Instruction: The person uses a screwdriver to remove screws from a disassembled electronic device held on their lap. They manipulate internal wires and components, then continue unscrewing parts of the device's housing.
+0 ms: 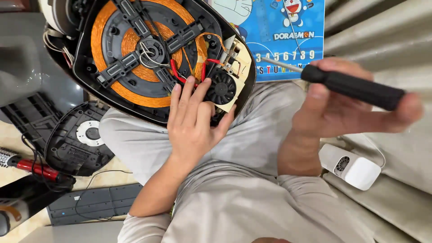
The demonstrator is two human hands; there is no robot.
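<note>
Left hand (191, 121) rests flat on the opened cooker base (148, 54) beside its fan (220, 87); right hand (342, 105) grips a screwdriver (351, 87).

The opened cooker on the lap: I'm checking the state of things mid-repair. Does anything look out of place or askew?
Yes. The cooker lies tilted on the knee with coil and fan bare, steadied by the left hand. Its bottom cover lies apart on the floor. The right hand holds a screwdriver.
</note>
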